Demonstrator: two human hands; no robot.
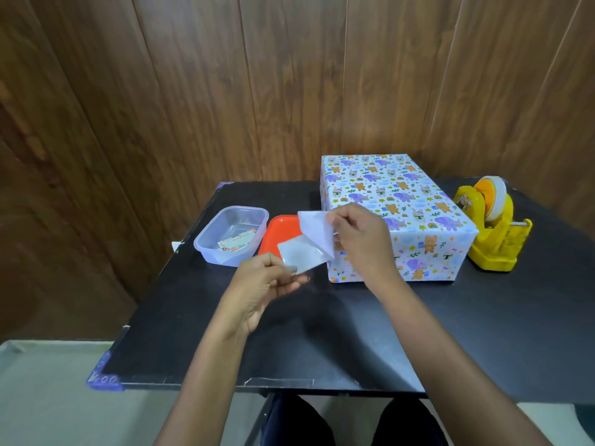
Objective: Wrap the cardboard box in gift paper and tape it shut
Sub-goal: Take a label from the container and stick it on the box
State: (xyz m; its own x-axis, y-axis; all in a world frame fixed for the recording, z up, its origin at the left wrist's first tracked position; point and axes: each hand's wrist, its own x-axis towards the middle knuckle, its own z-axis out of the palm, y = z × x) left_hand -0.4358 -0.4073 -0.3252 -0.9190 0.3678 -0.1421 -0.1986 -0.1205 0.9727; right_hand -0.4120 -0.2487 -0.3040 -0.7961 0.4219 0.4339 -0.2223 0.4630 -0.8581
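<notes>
The box point(399, 201) stands on the black table point(354, 333) at the back right, fully covered in white gift paper printed with animals. In front of its left end I hold a small white sticker sheet point(299, 252). My left hand point(264, 284) pinches the lower backing piece. My right hand point(357, 239) pinches the upper white layer point(317, 230), which is peeled up and curls away from the backing. A yellow tape dispenser point(492, 226) with a roll of tape sits right of the box.
A clear plastic tub point(231, 235) holding a few printed cards stands at the left, with an orange tray point(280, 233) beside it. A wood-panel wall rises behind the table. My knees show under the table's front edge.
</notes>
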